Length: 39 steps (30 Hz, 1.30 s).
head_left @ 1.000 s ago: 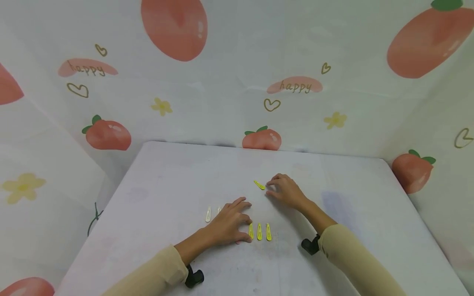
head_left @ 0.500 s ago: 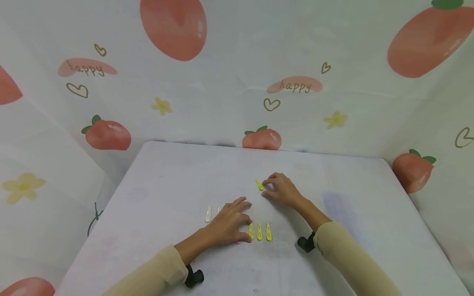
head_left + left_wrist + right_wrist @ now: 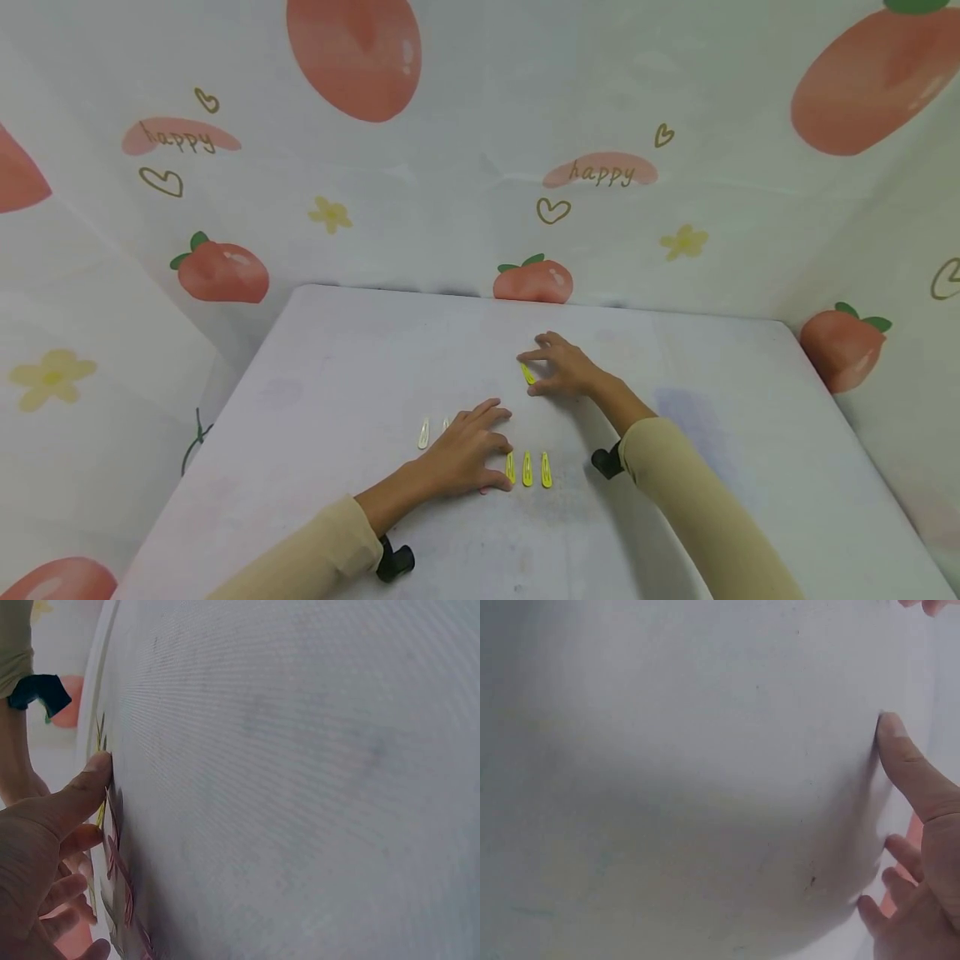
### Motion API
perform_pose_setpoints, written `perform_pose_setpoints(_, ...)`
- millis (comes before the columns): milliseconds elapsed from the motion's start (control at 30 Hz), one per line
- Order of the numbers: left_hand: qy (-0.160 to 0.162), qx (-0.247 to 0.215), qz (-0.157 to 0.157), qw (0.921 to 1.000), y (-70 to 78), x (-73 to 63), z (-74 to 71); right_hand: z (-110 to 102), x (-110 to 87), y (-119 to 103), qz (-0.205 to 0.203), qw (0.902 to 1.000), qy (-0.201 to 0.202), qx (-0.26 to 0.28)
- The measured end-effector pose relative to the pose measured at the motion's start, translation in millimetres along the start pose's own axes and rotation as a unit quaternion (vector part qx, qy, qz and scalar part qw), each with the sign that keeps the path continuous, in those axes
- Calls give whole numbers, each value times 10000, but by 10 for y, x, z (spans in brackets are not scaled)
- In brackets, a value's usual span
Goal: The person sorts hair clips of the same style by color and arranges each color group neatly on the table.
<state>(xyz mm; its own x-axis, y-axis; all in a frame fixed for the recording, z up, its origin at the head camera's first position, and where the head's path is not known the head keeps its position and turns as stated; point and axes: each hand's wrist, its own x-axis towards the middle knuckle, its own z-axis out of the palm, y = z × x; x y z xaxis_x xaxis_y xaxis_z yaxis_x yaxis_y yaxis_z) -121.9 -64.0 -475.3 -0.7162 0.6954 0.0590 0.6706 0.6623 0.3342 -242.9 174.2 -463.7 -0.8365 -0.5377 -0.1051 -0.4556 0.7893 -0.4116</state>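
Note:
Three yellow hair clips stand side by side in a row in the head view. At the left end of that row, my left hand [image 3: 463,450] has thumb and index finger at the two ends of one yellow hair clip [image 3: 510,469]. The middle clip [image 3: 527,470] and the right clip [image 3: 546,471] lie just beside it. Farther back, my right hand [image 3: 566,368] spans a tilted yellow hair clip [image 3: 528,374] between thumb and index finger, its other fingers spread. The right wrist view shows the right thumb [image 3: 904,754] down at the tabletop; the clip is hidden there.
White hair clips [image 3: 424,434] lie left of the left hand, one partly covered by it. Pink hair clips [image 3: 124,889] show beneath the left hand in the left wrist view. All lie on a white table [image 3: 360,350] against a peach-print cloth [image 3: 450,167].
My right hand has moved left onto the far yellow hair clip, which has turned to stand steeper, and thumb and index finger now reach its ends. The left hand has stayed put.

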Motion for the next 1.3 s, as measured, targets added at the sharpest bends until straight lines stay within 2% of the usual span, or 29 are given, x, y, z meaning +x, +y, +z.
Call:
perform_pose_setpoints(333, -31, 22, -46, 10000, -3, 16, 3, 36, 7, 19, 9, 9997, 232, -120)
perform_pose_setpoints(500, -19, 45, -20, 10000, 1, 17, -6, 45, -76, -12, 40, 9990, 431, -56)
perform_pose_setpoints(700, -43, 109, -40, 9999, 8, 13, -16, 96, -427, -36, -172, 9981, 583, 82)
perform_pose_setpoints(967, 13, 114, -93, 9999, 25, 20, -11, 212, -973, -82, -441, 9978, 466, 148)
perform_pose_setpoints(1167, 8, 62, -150, 9999, 31, 7, -4, 327, -1221, -174, -628, 9966, 488, 222)
perform_pose_setpoints(1300, 24, 38, -138, 9999, 36, 13, 3, 423, -1311, -207, -690, 9940, 773, 351)
